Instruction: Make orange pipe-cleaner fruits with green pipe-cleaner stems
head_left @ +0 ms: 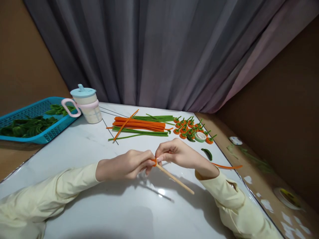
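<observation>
My left hand is closed around one end of a thin wooden stick, which slants down to the right above the white table. A small piece of orange pipe cleaner is bent about the stick at my left fingertips. Touching it from the other side, my right hand pinches the orange pipe cleaner between thumb and fingers. The hands hide most of this piece. Beyond them lie a bundle of orange pipe cleaners and green pipe cleaners.
Several small orange shapes with green stems stand behind my right hand, near a roll of tape. A lidded cup and a blue basket of green pieces are at left. A green leaf-like piece lies right.
</observation>
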The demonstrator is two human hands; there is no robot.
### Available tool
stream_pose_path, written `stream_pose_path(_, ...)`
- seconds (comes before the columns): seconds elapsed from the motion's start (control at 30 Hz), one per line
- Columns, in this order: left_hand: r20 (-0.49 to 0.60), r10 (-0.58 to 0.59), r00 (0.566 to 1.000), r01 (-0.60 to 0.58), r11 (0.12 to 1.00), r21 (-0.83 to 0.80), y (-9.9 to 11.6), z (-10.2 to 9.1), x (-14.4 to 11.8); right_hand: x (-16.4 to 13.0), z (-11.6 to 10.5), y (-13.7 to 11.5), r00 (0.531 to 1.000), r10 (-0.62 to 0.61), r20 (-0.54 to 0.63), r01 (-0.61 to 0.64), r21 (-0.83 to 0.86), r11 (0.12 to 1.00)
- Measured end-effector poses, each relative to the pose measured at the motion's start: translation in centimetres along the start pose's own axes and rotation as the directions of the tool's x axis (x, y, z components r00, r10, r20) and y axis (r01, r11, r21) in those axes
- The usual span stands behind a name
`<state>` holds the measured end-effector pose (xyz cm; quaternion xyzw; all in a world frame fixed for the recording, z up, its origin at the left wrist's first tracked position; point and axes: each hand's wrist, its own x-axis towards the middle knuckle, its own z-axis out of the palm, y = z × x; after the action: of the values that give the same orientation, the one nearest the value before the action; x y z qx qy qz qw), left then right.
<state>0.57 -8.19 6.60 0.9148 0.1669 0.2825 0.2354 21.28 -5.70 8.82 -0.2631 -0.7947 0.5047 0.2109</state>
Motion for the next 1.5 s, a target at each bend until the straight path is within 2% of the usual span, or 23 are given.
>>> stream_pose_path(0.2,-0.038,0.197,0.98,-0.181,0.951,0.25,-0.3,0.4,-0.7,-0.2,0.5,-0.9,0.991,0.127,0.029,-0.13,0.164,0.978)
stream_pose_path(0.33,-0.033,0.253,0.967,-0.223,0.901,0.371,-0.2,0.3,-0.5,0.0,0.8,-1.0,0.976,0.211,0.048,-0.217,0.23,0.949)
stream_pose_path(0.5,-0.018,0.337,0.941,-0.293,0.844,0.449,-0.2,0.2,-0.4,0.2,0.5,-0.3,0.965,0.222,0.14,-0.251,0.252,0.934)
stream_pose_path(0.57,-0.029,0.343,0.939,-0.29,0.834,0.469,-0.2,0.3,-0.5,0.2,0.4,0.0,0.958,0.216,0.187,-0.266,0.307,0.914)
stream_pose_path(0.67,-0.108,0.296,0.949,-0.196,0.824,0.531,-0.2,0.4,-0.5,0.3,0.4,0.8,0.946,0.199,0.257,-0.292,0.405,0.866)
stream_pose_path(0.73,-0.16,0.363,0.918,-0.211,0.789,0.578,-0.4,0.4,-0.5,0.4,0.6,1.3,0.937,0.185,0.296,-0.312,0.473,0.824)
stream_pose_path(0.83,-0.142,0.55,0.823,-0.374,0.713,0.593,-0.8,0.3,-0.2,0.5,0.8,1.7,0.924,0.191,0.331,-0.358,0.573,0.738)
stream_pose_path(0.87,-0.136,0.572,0.809,-0.409,0.713,0.57,-0.9,0.3,-0.2,0.6,0.8,1.7,0.919,0.2,0.338,-0.375,0.599,0.707)
stream_pose_path(0.97,-0.169,0.549,0.819,-0.419,0.773,0.477,-0.8,0.4,-0.2,0.8,0.9,1.7,0.9,0.231,0.369,-0.423,0.617,0.663)
stream_pose_path(1.03,-0.186,0.537,0.823,-0.41,0.788,0.459,-0.6,0.4,-0.3,1.0,1.1,1.9,0.891,0.22,0.396,-0.434,0.605,0.667)
stream_pose_path(1.13,-0.19,0.562,0.805,-0.398,0.749,0.531,-0.4,0.3,-0.4,1.4,1.7,2.6,0.887,0.129,0.444,-0.41,0.625,0.665)
stream_pose_path(1.2,-0.222,0.572,0.789,-0.369,0.731,0.574,-0.4,0.2,-0.4,1.4,2.0,2.9,0.895,0.09,0.436,-0.378,0.638,0.671)
stream_pose_path(1.37,-0.334,0.517,0.788,-0.25,0.765,0.593,-0.7,0.0,-0.1,1.0,2.1,1.5,0.955,0.137,0.264,-0.262,0.528,0.808)
stream_pose_path(1.5,-0.395,0.434,0.81,-0.14,0.796,0.589,-0.9,-0.1,-0.1,0.5,2.1,-0.3,0.97,0.197,0.143,-0.236,0.353,0.905)
